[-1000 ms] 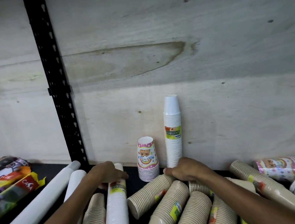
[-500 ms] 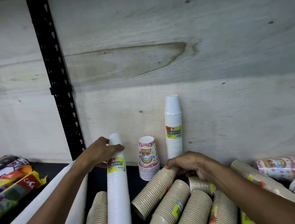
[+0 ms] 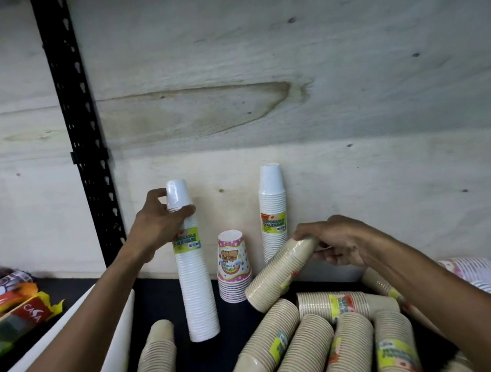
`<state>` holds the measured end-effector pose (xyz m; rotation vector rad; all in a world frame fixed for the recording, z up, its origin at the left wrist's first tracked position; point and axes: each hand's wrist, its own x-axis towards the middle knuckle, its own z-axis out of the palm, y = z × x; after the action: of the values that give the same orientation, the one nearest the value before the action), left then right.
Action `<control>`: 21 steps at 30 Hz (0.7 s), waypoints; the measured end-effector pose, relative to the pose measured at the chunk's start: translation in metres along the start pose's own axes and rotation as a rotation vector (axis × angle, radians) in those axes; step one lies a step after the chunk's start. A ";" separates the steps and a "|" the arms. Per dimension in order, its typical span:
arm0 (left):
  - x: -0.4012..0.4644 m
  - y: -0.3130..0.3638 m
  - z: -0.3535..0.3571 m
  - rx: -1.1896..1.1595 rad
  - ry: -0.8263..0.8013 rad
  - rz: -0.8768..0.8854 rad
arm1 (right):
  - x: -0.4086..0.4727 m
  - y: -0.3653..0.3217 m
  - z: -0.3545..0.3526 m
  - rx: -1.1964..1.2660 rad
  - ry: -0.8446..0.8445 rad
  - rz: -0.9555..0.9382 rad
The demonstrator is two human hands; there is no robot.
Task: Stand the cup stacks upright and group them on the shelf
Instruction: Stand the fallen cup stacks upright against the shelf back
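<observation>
My left hand (image 3: pixel 158 223) grips the top of a tall white cup stack (image 3: pixel 196 286), which stands nearly upright on the black shelf (image 3: pixel 159 299). My right hand (image 3: pixel 341 242) holds the upper end of a tan cup stack (image 3: pixel 279 276), tilted with its lower end down among the others. Against the back wall stand a second white stack (image 3: pixel 273 213) and a short pink patterned stack (image 3: pixel 233 266). Several tan stacks (image 3: pixel 302 347) lie on their sides at the front.
A black perforated upright (image 3: pixel 81 128) rises at the left. Long white stacks (image 3: pixel 112 369) lie beside my left arm. Coloured packets (image 3: pixel 10 310) sit at the far left. Pink patterned and white stacks (image 3: pixel 474 273) lie at the far right. The plywood wall (image 3: pixel 352 112) backs the shelf.
My left hand has raised the white stack from lying flat to nearly upright. My right hand has lifted one end of a tan stack off the pile.
</observation>
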<state>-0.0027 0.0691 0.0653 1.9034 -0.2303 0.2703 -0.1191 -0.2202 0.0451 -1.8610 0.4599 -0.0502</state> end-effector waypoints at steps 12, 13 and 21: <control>0.003 0.000 0.014 0.118 0.064 0.120 | 0.002 -0.005 -0.032 -0.094 0.151 -0.051; 0.002 -0.001 0.015 0.136 0.064 0.133 | 0.001 -0.006 -0.031 -0.140 0.173 -0.069; 0.009 -0.001 0.020 0.147 0.092 0.220 | 0.005 -0.017 -0.012 -0.679 0.400 -0.219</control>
<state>0.0077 0.0509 0.0605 2.0064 -0.3674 0.5347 -0.1127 -0.2284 0.0643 -2.5808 0.5911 -0.4700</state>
